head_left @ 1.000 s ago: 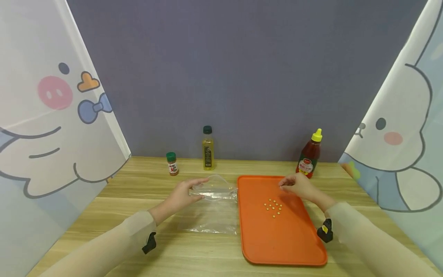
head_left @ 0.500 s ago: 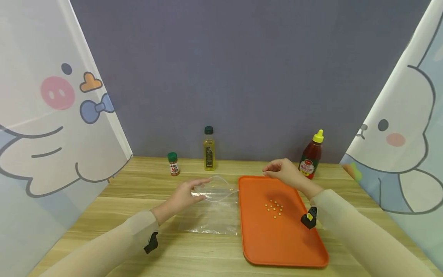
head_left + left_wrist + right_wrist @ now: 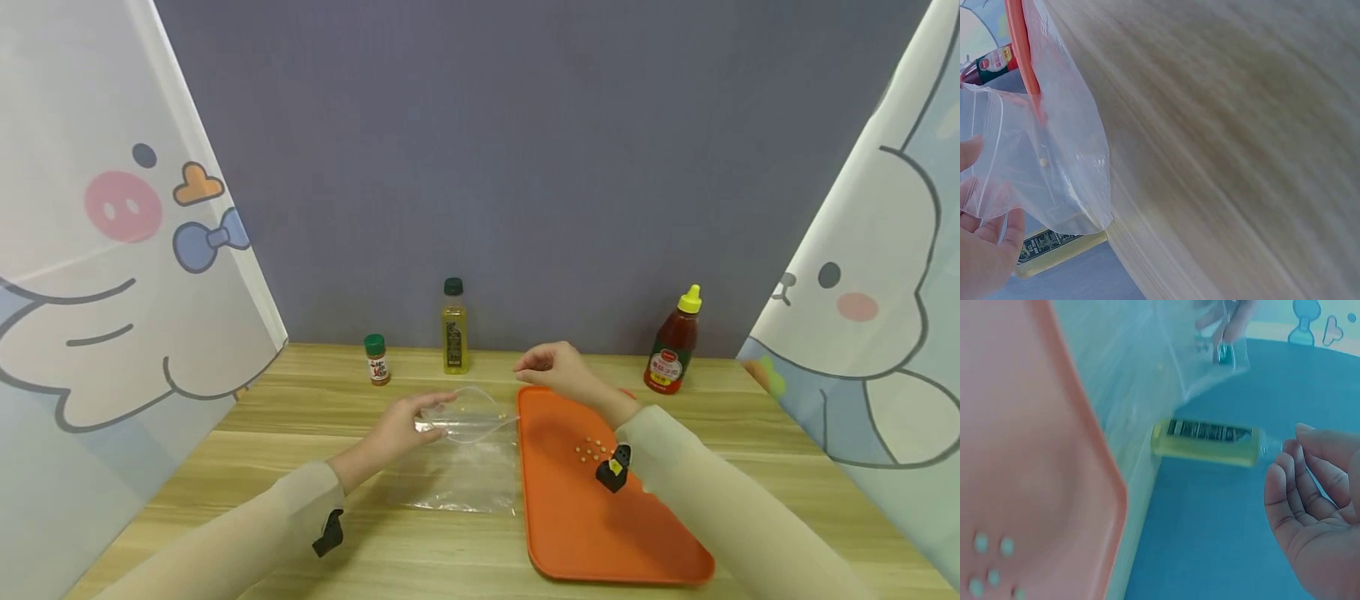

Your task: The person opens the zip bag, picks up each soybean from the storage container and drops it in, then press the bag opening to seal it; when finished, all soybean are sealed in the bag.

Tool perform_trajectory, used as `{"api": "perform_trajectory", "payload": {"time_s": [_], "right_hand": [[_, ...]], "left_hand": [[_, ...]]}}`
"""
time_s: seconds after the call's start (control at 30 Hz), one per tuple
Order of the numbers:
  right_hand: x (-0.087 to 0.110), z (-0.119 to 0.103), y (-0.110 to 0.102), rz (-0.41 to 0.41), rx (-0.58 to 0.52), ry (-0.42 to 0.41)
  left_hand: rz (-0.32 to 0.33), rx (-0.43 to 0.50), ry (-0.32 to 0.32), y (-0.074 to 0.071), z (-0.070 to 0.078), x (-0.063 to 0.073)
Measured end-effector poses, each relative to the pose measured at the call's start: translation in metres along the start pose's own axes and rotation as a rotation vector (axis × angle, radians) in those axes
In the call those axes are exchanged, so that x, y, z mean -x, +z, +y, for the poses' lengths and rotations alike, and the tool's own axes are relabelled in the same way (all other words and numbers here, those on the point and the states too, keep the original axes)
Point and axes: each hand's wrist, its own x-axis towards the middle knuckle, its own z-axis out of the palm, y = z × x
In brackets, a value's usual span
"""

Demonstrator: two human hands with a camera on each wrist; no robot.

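Note:
My left hand [image 3: 397, 427] grips the mouth of a clear zip bag [image 3: 465, 479], spreading it between thumb and fingers. A few pale yellow beans, like soybeans, show inside near the bag's opening. In the left wrist view the thumb and fingers lie at either side of the bag's zip edge. My right hand [image 3: 568, 373] is raised over the far left corner of an orange tray [image 3: 600, 533], right of the bag mouth. Its thumb and index fingertips meet in a pinch, with what looks like one bean mostly hidden between them. Several more beans [image 3: 588, 452] lie on the tray.
Along the back of the wooden table [image 3: 300, 400] stand a green-capped spice jar [image 3: 377, 365], an oil bottle [image 3: 454, 337] and a red sauce bottle [image 3: 672, 350]. A grey partition [image 3: 480, 167] rises behind them, with printed cloths at both sides.
My right hand has moved left from over the tray's far right part towards the bag mouth, its forearm now covering some of the beans. My left hand keeps its hold on the bag.

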Motion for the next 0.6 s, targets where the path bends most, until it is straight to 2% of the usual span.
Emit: {"api": "perform_trajectory", "payload": {"time_s": [0.13,0.3,0.6], "right_hand": [[-0.007,-0.004,0.016,-0.039,-0.014,0.013],[-0.014,-0.007,0.039,-0.089,-0.013,-0.011],[-0.022,-0.015,0.064,-0.045,0.126,-0.012]], "left_hand": [[0.002,0.018,0.01,0.001,0.0,0.0],[-0.001,0.038,0.028,0.002,-0.002,0.0],[-0.003,0.044,0.048,0.001,-0.002,-0.002]]}}
